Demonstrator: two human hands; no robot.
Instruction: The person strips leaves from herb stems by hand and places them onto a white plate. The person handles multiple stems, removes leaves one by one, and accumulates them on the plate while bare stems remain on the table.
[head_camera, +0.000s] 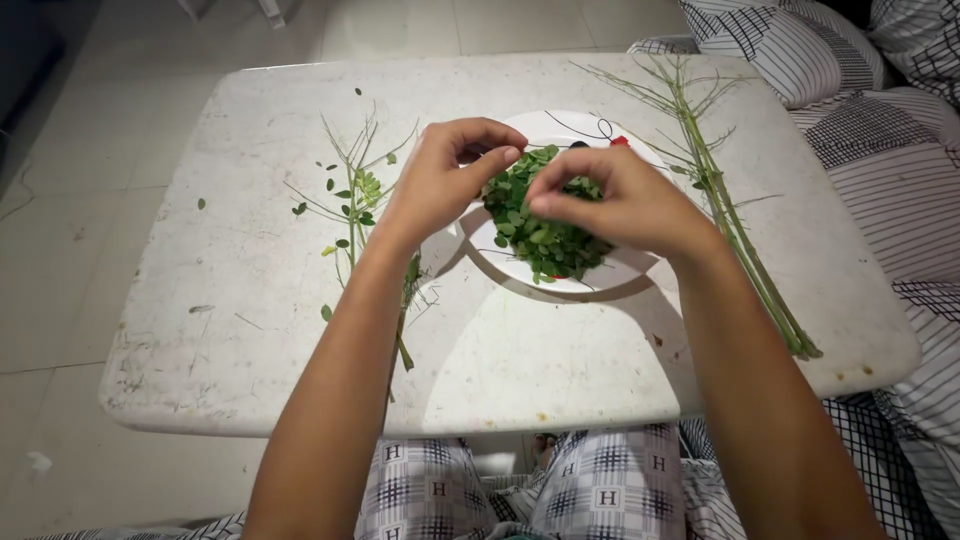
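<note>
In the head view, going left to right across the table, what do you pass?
Stripped stems with a few leaves → left hand → white plate with picked green leaves → right hand → bundle of long bare stalks → striped bedding.

Landmark: white plate (640, 268), centre of tabletop (520, 360).
- Above plate: both hands, left hand (440, 185) and right hand (625, 205), block access; leaf pile (545, 225) fills the plate's middle.
- Left of plate: leafy sprig (355, 195), loose leaves scattered.
- Right of plate: bare stems (730, 220) lie lengthwise.
- Near side of plate: open tabletop between forearms.
- Far side of plate: open strip.
- Beyond stems: striped bedding (880, 170) borders tabletop.
</note>
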